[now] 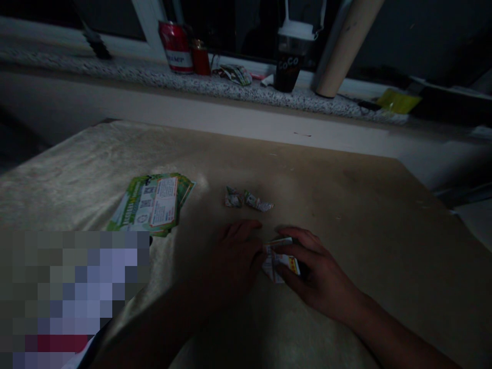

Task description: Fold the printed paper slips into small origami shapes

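A small folded piece of printed paper [270, 269], mostly white with a yellow and red patch, lies on the table in front of me. My right hand [313, 266] has its fingers and thumb curled over the paper's right side, gripping it. My left hand [240, 251] lies at the paper's left edge in deep shadow, with its fingers stretched out on the tabletop and touching that edge. Beyond both hands are two small folded paper pieces, one crumpled-looking [233, 197] and one longer and pointed [259, 201].
A fanned stack of green printed leaflets [163, 202] rests at the left of the cloth-covered table [346, 205]. Along the stone windowsill [134, 69] stand a red can [177, 48], an orange-red lighter-like object [200, 59], a lidded cup [288, 59] and a wooden cylinder [346, 48].
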The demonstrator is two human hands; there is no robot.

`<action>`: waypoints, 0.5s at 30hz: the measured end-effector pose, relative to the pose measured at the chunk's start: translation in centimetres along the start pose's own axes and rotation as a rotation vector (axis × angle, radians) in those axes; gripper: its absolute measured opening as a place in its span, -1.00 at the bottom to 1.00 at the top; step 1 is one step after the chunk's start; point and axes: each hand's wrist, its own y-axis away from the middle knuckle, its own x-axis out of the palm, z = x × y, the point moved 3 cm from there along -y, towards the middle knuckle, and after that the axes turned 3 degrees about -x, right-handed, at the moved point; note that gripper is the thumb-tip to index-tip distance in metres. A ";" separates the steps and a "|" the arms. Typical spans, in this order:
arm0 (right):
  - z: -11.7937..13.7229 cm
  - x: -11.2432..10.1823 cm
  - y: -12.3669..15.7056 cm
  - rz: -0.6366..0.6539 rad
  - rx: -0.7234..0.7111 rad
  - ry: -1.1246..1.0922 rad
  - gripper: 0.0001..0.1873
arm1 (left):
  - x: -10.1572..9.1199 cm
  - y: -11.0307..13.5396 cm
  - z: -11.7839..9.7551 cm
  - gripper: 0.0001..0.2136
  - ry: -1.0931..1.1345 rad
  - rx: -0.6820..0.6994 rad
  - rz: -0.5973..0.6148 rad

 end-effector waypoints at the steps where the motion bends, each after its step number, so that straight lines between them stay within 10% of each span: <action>1: 0.0 0.0 0.0 0.000 0.001 0.001 -0.69 | 0.0 0.0 0.0 -0.78 0.001 0.000 0.000; 15: 0.1 0.0 -0.1 -0.002 0.009 -0.002 -0.71 | 0.2 0.1 0.2 -0.79 -0.001 0.024 -0.029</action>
